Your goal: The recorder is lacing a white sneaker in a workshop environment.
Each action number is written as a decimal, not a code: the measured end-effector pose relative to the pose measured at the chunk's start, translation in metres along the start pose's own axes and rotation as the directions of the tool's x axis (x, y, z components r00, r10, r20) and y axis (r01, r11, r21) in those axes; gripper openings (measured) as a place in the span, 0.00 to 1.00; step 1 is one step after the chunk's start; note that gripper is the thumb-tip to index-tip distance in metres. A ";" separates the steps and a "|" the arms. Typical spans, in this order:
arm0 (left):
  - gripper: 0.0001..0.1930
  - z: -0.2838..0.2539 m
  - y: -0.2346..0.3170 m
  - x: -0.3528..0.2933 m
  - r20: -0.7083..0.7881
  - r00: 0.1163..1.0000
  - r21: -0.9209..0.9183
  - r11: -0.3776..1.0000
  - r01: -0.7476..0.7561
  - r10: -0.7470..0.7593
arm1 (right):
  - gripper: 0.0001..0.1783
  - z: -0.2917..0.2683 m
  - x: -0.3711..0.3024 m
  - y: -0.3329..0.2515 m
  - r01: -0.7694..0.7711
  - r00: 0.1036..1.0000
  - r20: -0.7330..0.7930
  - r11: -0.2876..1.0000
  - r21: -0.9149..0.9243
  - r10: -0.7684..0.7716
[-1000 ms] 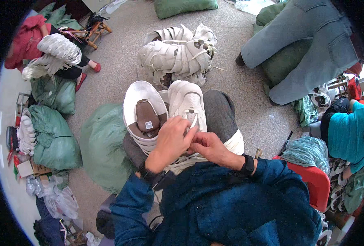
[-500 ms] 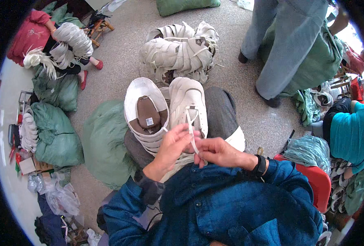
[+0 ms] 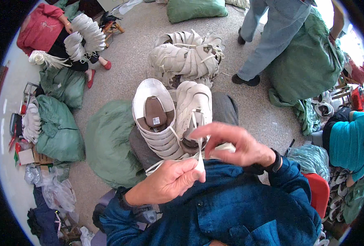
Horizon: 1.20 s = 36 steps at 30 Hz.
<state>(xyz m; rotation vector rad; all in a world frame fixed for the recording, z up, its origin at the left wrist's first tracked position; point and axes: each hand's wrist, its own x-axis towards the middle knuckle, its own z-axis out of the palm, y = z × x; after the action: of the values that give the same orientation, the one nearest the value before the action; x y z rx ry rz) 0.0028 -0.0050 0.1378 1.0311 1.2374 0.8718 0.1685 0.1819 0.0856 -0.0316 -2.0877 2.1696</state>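
White shoe uppers nested into a stack [image 3: 159,141] lie across my lap, the front one showing white lining and a brown insole. Beside them a cream shoe upper [image 3: 196,96] points away from me, a white shoelace [image 3: 200,149] coming out of its eyelets. My left hand [image 3: 169,182] is closed in a pinch on the lace below the upper, pulling it taut. Over the upper's ankle opening hovers my right hand [image 3: 241,145], its curved fingers apart beside the lace and slightly blurred. Part of the upper is hidden behind it.
More bundled cream uppers [image 3: 186,59] lie on the floor ahead. Green sacks [image 3: 108,141] stand at my left, and a large one [image 3: 309,61] at the right by a person in jeans [image 3: 278,30]. A person in red [image 3: 44,28] holds uppers. A red chair [image 3: 316,192] is at my right.
My hands were close together on the lace; the left has come down toward me with it, while the right has lifted and moved away to the right. The person in jeans has shifted.
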 end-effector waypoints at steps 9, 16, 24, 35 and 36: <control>0.19 -0.017 -0.022 -0.012 0.021 0.999 -0.017 0.999 0.047 -0.046 | 0.11 0.001 0.013 -0.011 0.295 0.954 0.170 0.887 -0.354 -0.249; 0.21 -0.063 -0.077 -0.025 -0.074 0.977 -0.155 0.970 0.188 -0.201 | 0.18 -0.083 0.050 0.033 0.136 0.914 -0.096 0.521 -0.843 -0.394; 0.16 -0.079 -0.142 -0.039 -0.008 0.962 -0.485 0.842 0.236 -0.274 | 0.07 -0.148 0.073 0.094 -0.005 0.897 -0.185 0.409 -0.913 -0.402; 0.13 -0.081 -0.174 -0.041 0.061 0.969 -0.685 0.696 0.214 -0.238 | 0.08 -0.130 0.070 0.084 -0.124 0.908 -0.302 0.504 -0.855 -0.289; 0.13 -0.080 -0.173 -0.038 0.071 0.969 -0.688 0.692 0.220 -0.238 | 0.08 -0.130 0.067 0.081 -0.110 0.905 -0.296 0.501 -0.858 -0.307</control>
<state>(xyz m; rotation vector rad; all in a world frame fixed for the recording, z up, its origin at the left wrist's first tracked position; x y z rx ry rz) -0.0853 -0.0847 -0.0168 0.2443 0.9011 1.0334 0.1091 0.3154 0.0045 -0.4166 -2.5348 0.6994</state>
